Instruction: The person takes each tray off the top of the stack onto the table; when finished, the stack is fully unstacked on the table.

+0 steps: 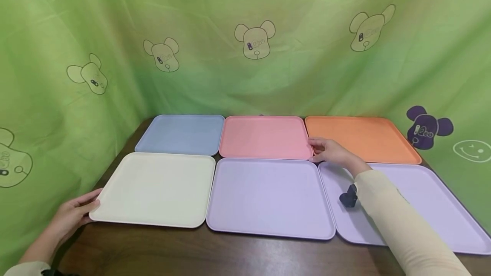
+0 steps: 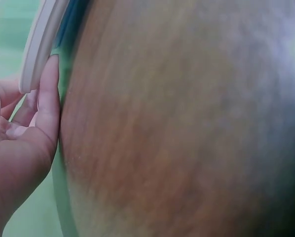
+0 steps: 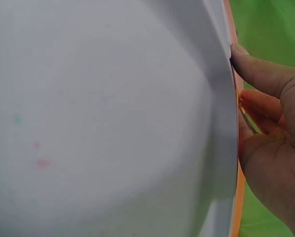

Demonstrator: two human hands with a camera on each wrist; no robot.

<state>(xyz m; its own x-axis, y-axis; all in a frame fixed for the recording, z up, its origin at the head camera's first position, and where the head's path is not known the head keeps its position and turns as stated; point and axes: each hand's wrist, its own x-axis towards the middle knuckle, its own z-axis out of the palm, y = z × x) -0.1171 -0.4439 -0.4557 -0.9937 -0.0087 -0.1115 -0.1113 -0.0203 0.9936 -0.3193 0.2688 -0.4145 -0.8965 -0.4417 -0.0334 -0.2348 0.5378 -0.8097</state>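
Observation:
The white tray (image 1: 153, 188) lies at the front left. My left hand (image 1: 70, 214) holds its near left corner, thumb and fingers on either side of the rim. The left wrist view shows that tray's edge (image 2: 41, 42) between the digits of the left hand (image 2: 26, 133). At the back, my right hand (image 1: 331, 152) reaches over the right lavender tray (image 1: 422, 203) and grips the near right corner of the pink tray (image 1: 264, 137). In the right wrist view the thumb of the right hand (image 3: 273, 113) rests at the rims, its other fingers partly hidden.
A blue tray (image 1: 182, 134) stands at the back left and an orange tray (image 1: 360, 137) at the back right. Another lavender tray (image 1: 270, 197) lies front centre. The brown wooden table (image 1: 215, 250) shows along the front. A green patterned curtain (image 1: 207, 76) hangs behind and beside it.

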